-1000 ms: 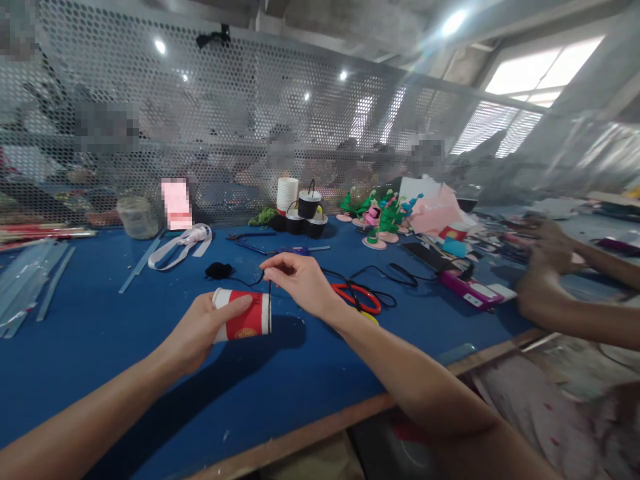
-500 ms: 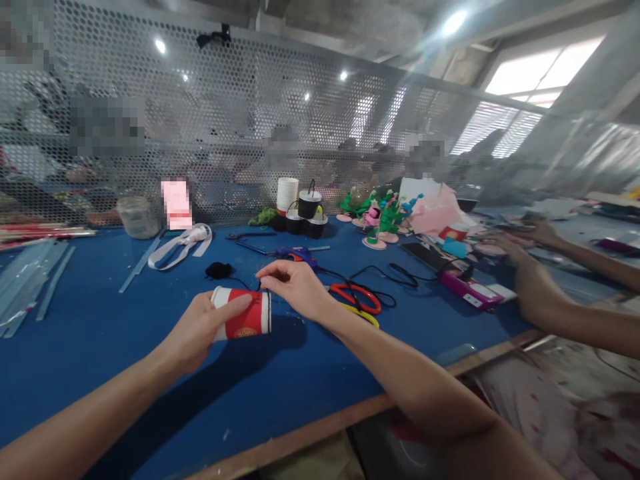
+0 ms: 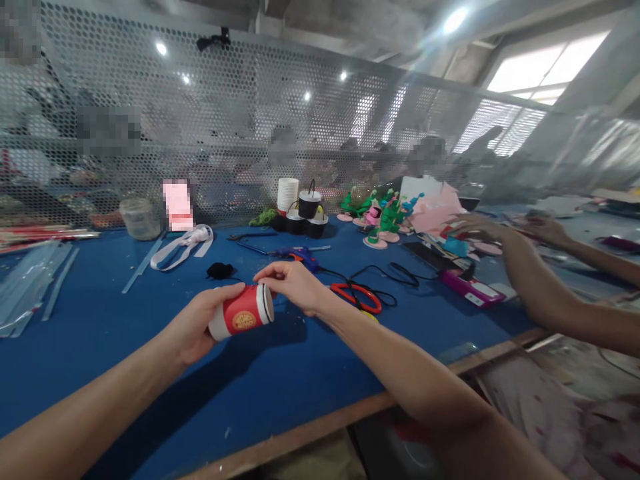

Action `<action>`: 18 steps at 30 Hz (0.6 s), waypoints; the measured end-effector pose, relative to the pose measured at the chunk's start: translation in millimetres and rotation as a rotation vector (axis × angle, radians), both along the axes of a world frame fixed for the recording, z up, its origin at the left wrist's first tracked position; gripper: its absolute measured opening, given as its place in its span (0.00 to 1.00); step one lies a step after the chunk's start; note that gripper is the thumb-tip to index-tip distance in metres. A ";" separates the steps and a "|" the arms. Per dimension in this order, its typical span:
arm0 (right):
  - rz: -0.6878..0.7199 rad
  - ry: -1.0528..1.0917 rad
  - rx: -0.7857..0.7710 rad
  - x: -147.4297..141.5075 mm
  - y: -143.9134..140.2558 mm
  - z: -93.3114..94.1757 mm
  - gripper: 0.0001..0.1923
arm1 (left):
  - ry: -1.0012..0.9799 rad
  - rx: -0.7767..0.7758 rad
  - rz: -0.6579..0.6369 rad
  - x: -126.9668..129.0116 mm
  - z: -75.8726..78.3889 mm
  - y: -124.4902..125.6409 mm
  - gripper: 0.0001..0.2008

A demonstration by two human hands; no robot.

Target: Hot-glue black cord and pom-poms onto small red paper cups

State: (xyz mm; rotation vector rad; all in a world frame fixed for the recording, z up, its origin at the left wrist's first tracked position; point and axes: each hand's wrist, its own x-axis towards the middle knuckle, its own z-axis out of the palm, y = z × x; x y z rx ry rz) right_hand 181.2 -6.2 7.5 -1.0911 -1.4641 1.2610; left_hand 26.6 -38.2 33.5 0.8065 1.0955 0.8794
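I see the left hand (image 3: 197, 327) wrapped around a red paper cup (image 3: 241, 315) held sideways above the blue table (image 3: 100, 333), while the right hand (image 3: 293, 285) has its fingertips pinched together at the cup's rim.

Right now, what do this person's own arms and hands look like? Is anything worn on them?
Both are bare. The left hand and right hand have no gloves, and no rings, watch or bracelet can be seen. The forearms are uncovered for their whole visible length, with no sleeve in view on either. No markings show. The fingers are slim, with short, unpainted nails as far as can be told.
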 end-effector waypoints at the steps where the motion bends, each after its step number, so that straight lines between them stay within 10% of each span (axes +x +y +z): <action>1: 0.002 0.017 -0.014 -0.2 1.5 -0.9 0.07 | -0.004 -0.013 0.016 0.6 1.2 1.0 0.05; 18: -0.027 -0.097 0.036 2.6 4.3 -5.5 0.07 | -0.009 0.081 0.009 0.3 -2.5 0.1 0.04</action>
